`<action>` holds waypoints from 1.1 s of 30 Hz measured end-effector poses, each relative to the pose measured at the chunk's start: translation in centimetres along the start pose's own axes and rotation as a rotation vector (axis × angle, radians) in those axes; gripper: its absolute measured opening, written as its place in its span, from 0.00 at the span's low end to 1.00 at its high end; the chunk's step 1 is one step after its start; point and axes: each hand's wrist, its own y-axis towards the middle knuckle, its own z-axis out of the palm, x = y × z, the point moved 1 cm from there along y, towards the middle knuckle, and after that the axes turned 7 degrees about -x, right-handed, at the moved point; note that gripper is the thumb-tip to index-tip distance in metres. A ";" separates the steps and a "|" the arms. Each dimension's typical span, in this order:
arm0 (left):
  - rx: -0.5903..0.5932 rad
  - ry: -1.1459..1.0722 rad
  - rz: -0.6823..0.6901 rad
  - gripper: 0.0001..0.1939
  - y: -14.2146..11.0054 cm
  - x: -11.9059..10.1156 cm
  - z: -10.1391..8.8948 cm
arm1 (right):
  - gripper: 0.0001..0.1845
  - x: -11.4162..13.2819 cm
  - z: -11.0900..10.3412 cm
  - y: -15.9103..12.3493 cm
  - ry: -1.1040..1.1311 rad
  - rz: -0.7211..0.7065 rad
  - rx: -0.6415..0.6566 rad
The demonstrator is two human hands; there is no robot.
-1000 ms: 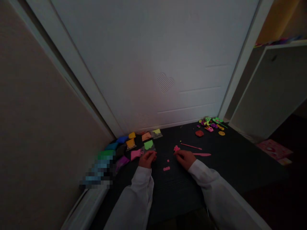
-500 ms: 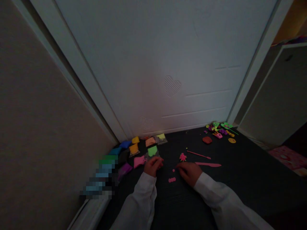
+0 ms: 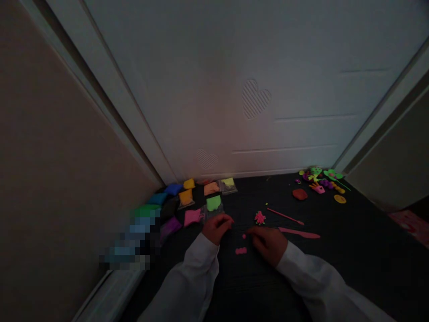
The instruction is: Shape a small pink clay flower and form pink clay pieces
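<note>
My left hand (image 3: 217, 228) hovers low over the dark table in front of a bag of green clay (image 3: 213, 203). Its thumb and fingers are pinched together; whatever sits between the tips is too small to make out. My right hand (image 3: 269, 244) rests with bent fingers drawn together, its fingertips just beside a small round pink clay piece (image 3: 244, 236). What those fingers hold, if anything, is hidden. Nearer to me lies a short row of joined pink clay discs (image 3: 241, 251). A pink clay flower with green tips (image 3: 259, 218) sits beyond my right hand.
A pink plastic knife (image 3: 300, 233) and a thin pink modelling tool (image 3: 284, 216) lie to the right. Farther back are a red lump (image 3: 299, 194), a yellow disc (image 3: 339, 199) and colourful clay figures (image 3: 317, 179). Several clay bags (image 3: 186, 197) line the left, before a white panel (image 3: 214, 89).
The camera view has shifted, so the panel and table items sit differently in frame. Both hands keep nearly the same pose over the table. The small pink pieces look unmoved.
</note>
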 end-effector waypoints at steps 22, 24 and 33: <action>0.035 0.003 -0.013 0.09 -0.4 -0.5 0.0 | 0.15 -1.0 0.1 -0.2 0.098 0.052 -0.028; 0.040 0.010 -0.011 0.09 -0.4 -0.5 -0.1 | 0.15 -1.1 0.2 -0.1 0.097 0.043 -0.038; -0.048 0.075 0.049 0.09 -0.7 -2.5 -0.2 | 0.15 -1.1 -0.3 0.2 0.074 0.050 -0.070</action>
